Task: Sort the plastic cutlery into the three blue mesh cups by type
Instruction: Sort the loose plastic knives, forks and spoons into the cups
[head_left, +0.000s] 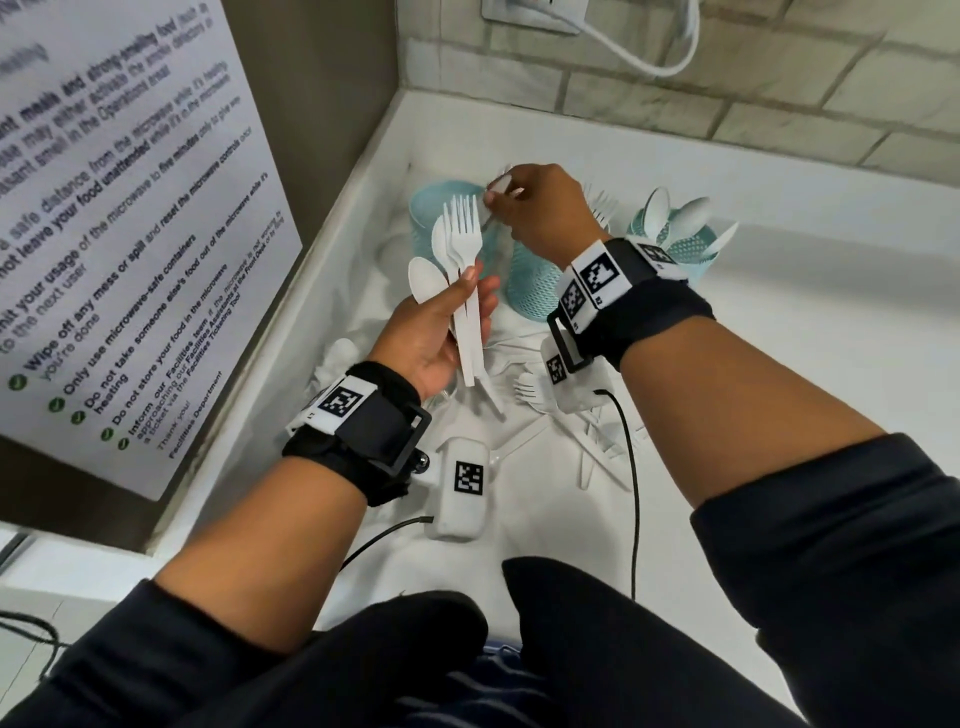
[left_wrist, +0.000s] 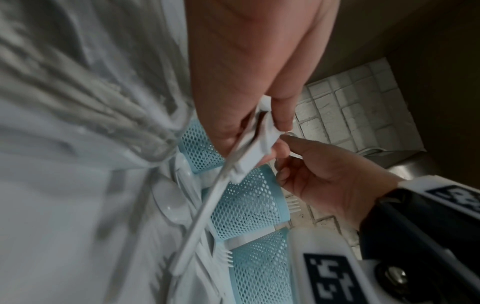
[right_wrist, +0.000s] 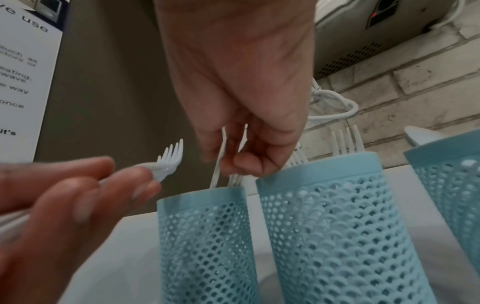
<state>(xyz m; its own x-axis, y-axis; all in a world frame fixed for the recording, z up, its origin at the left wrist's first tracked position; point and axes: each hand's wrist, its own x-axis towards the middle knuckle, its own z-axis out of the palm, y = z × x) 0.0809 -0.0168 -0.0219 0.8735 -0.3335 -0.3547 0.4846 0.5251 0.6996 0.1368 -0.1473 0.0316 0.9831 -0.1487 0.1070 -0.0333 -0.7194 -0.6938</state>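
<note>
Three blue mesh cups stand in a row on the white counter: the left cup (head_left: 439, 208), the middle cup (head_left: 535, 288) (right_wrist: 332, 226) with forks in it, and the right cup (head_left: 675, 244) with spoons. My left hand (head_left: 457, 317) grips a bundle of white forks and spoons (head_left: 460, 244) by the handles, held upright in front of the left cup. My right hand (head_left: 506, 200) pinches a thin white cutlery piece (right_wrist: 218, 164) whose lower end is inside the left cup (right_wrist: 207, 236); its type is unclear.
Loose white cutlery (head_left: 540, 400) lies on the counter under my wrists. A wall with a printed notice (head_left: 119, 249) closes the left side, and a tiled wall (head_left: 727, 93) with a white cable (head_left: 654, 57) closes the back. The counter (head_left: 810, 322) extends to the right.
</note>
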